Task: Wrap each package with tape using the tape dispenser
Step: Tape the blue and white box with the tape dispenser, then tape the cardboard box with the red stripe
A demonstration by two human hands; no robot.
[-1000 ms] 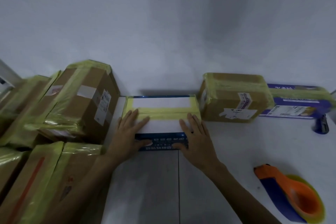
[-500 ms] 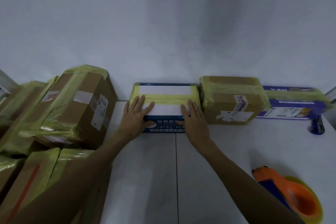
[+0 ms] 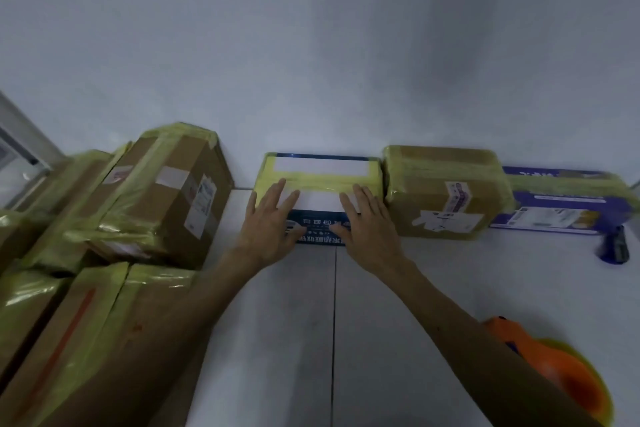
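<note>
Taped blue box [image 3: 320, 170], long axis L–R, is being pressed under both palms, brown box [image 3: 446, 191] just right of them. Left hand [image 3: 268, 225] & right hand [image 3: 367, 229] are being held flat, fingers straight, nothing gripped. Tape dispenser [image 3: 554, 367] is lying well behind right hand, nearer that arm.

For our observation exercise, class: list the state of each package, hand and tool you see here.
blue box: banded with yellow tape
left hand: flat on the blue box, fingers straight
right hand: flat on the blue box, fingers straight
tape dispenser: unheld, lying on the table
brown box: wrapped in yellow tape
</note>
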